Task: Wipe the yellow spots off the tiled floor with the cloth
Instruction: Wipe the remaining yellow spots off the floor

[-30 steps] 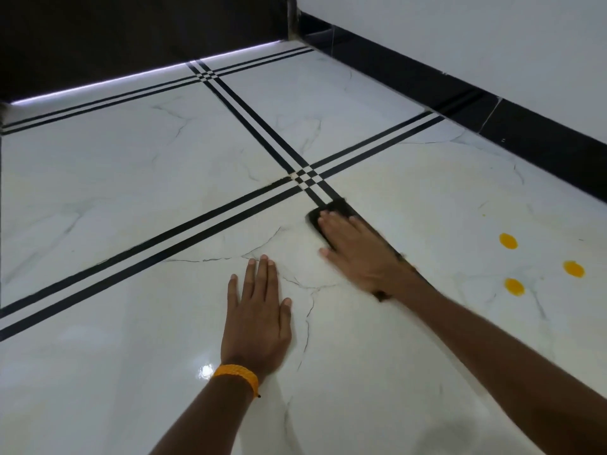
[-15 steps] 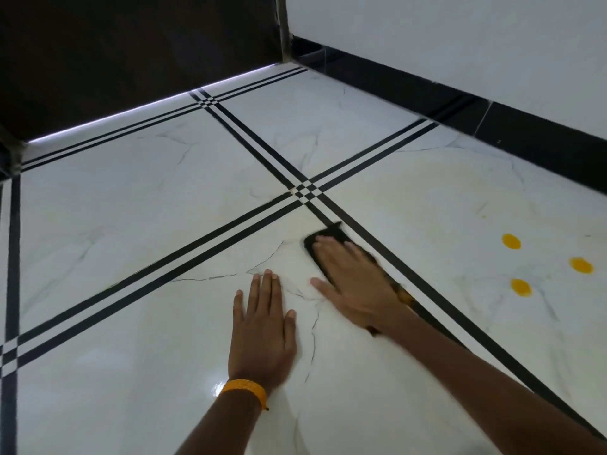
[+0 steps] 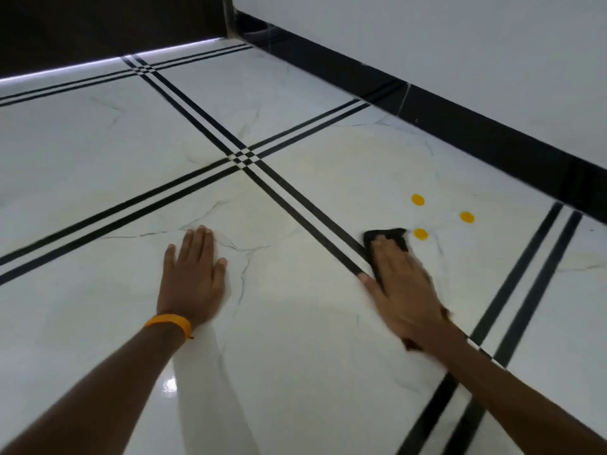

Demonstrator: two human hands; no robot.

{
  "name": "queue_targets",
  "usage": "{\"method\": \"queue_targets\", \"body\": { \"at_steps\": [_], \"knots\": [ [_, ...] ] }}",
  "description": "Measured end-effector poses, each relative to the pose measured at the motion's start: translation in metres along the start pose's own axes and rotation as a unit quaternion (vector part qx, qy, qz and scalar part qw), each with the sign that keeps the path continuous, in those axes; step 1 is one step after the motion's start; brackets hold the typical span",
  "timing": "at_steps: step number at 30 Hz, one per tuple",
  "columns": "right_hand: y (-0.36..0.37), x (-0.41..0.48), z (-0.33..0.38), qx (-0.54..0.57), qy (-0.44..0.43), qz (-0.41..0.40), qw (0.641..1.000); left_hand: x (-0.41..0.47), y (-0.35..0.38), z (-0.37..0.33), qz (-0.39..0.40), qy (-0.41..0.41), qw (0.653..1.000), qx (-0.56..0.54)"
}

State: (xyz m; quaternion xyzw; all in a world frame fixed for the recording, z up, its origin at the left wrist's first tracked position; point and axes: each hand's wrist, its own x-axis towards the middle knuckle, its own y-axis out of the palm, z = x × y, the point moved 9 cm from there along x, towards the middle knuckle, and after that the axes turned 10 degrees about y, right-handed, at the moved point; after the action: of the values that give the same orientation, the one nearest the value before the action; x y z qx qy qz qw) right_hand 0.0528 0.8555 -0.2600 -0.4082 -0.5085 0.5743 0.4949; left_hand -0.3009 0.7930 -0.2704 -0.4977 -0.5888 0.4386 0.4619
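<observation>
Three yellow spots mark the white marble floor (image 3: 295, 323) to the right: the nearest spot (image 3: 420, 234), a farther one (image 3: 417, 200) and a right-hand one (image 3: 466, 217). My right hand (image 3: 402, 284) presses flat on a dark cloth (image 3: 389, 239), whose front edge pokes out past my fingertips just left of the nearest spot. A bit of cloth also shows under my wrist. My left hand (image 3: 193, 274) lies flat on the tile with fingers spread, holding nothing, an orange band on its wrist.
Black double stripes (image 3: 244, 159) cross the floor in a grid. A black skirting (image 3: 460, 126) runs under the white wall on the right. A dark panel with a light strip (image 3: 98, 64) closes the far side.
My right hand has slid the cloth to the right, across the black stripes, up beside the nearest yellow spot. The left hand stays planted on the tile.
</observation>
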Motion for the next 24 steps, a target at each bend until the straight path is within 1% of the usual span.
{"method": "queue_targets", "body": {
  "at_steps": [2,4,5,6,7,9,10,11,12,14,16,20,22,24],
  "knots": [
    [-0.008,0.006,-0.054,-0.004,0.101,-0.004,0.995,0.004,-0.002,0.000,-0.007,-0.005,1.000,0.006],
    [-0.008,0.009,-0.060,-0.013,0.132,-0.007,0.991,0.005,-0.004,0.001,-0.007,-0.022,0.999,0.034],
    [-0.008,0.004,-0.058,-0.012,0.131,-0.004,0.991,0.004,-0.006,-0.007,-0.007,-0.022,0.999,0.047],
    [-0.008,-0.003,-0.051,-0.010,0.108,0.002,0.994,0.003,-0.009,-0.020,-0.012,-0.015,0.999,0.040],
    [-0.004,-0.015,-0.040,-0.011,0.071,0.011,0.997,0.002,-0.007,-0.040,-0.016,0.006,1.000,0.001],
    [-0.002,-0.035,-0.031,-0.004,0.010,0.029,1.000,0.009,0.006,-0.105,0.003,0.088,0.993,-0.083],
    [-0.002,-0.039,-0.033,0.006,0.001,0.036,0.999,0.018,0.015,-0.139,0.018,0.118,0.988,-0.099],
    [-0.002,-0.039,-0.035,0.013,0.003,0.037,0.999,0.029,0.022,-0.163,0.022,0.128,0.986,-0.101],
    [-0.003,-0.034,-0.038,0.016,0.013,0.037,0.999,0.042,0.026,-0.177,0.021,0.119,0.988,-0.095],
    [-0.007,-0.017,-0.062,0.013,0.076,0.015,0.997,0.060,0.030,-0.188,0.022,0.093,0.994,-0.055],
    [-0.017,0.012,-0.098,-0.006,0.148,-0.018,0.989,0.065,0.036,-0.187,0.026,0.090,0.995,-0.019],
    [-0.025,0.077,-0.168,0.006,0.272,-0.020,0.962,0.065,0.041,-0.189,0.035,0.094,0.995,-0.018],
    [-0.026,0.106,-0.182,0.020,0.324,-0.024,0.945,0.067,0.040,-0.190,0.038,0.096,0.995,-0.013],
    [-0.021,0.133,-0.173,0.033,0.357,-0.006,0.934,0.067,0.043,-0.190,0.038,0.099,0.994,-0.017]
  ]
}}
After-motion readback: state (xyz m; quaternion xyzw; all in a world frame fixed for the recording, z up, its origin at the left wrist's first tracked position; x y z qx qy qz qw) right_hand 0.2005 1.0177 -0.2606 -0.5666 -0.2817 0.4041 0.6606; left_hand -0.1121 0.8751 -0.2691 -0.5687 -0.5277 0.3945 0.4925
